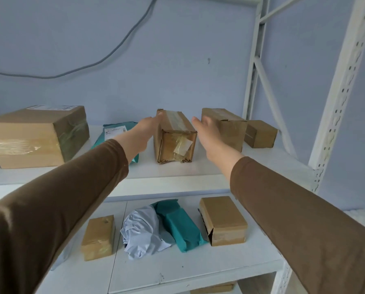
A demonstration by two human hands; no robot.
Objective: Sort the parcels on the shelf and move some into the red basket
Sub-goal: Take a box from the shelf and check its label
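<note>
A taped brown cardboard parcel stands in the middle of the upper shelf. My left hand lies flat along its left side, fingers straight and touching the box near its top back corner. My right hand is held open just right of the parcel, fingers stretched, a small gap between palm and box. Both arms wear brown sleeves. The red basket is not in view.
On the upper shelf: a large box at left, a teal mailer, two boxes at right. The lower shelf holds a small box, grey bag, teal package and another box. White upright at right.
</note>
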